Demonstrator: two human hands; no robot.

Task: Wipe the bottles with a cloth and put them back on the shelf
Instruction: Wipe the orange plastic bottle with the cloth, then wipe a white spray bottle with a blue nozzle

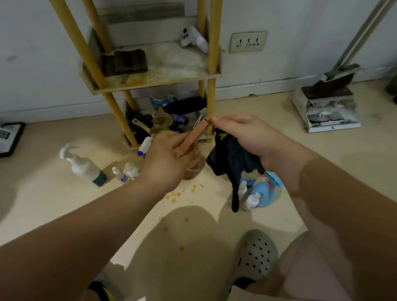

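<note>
Beige floor (53, 213) against a white wall, person crouching, yellow-post shelf (157, 82) straight ahead. Both hands are up in front of the shelf's bottom tier.

Left hand (166, 158) has its fingers curled round a brown bottle (193, 136). The see-through amber body is mostly hidden under the palm, and the slim brown upper part sticks out. The long axis is tilted, running from the left hand up and right to the right hand's fingertips (216, 120), which pinch the top end. Right hand (252, 138) also has a dark cloth (232, 159) bunched in its palm. The cloth hangs down just right of the bottle, beside it and not wrapped on it. I can't tell whether the two touch.

My read is that this is mid-wipe or a fiddle with the cap. The cloth has to come left across the brown part. The left hand carries the weight, so it is the one to reach forward and up to the middle tier, which has bare room between a dark folded thing (126, 62) and a white gadget (194, 39).

The bottle looks smooth and narrow at the top, possibly slippery.

Also on the floor:
- white spray bottle (82, 165) and small white bottles (124, 173) to the left
- blue container (266, 190) with more small bottles under the cloth
- yellow drips (175, 195)
</note>
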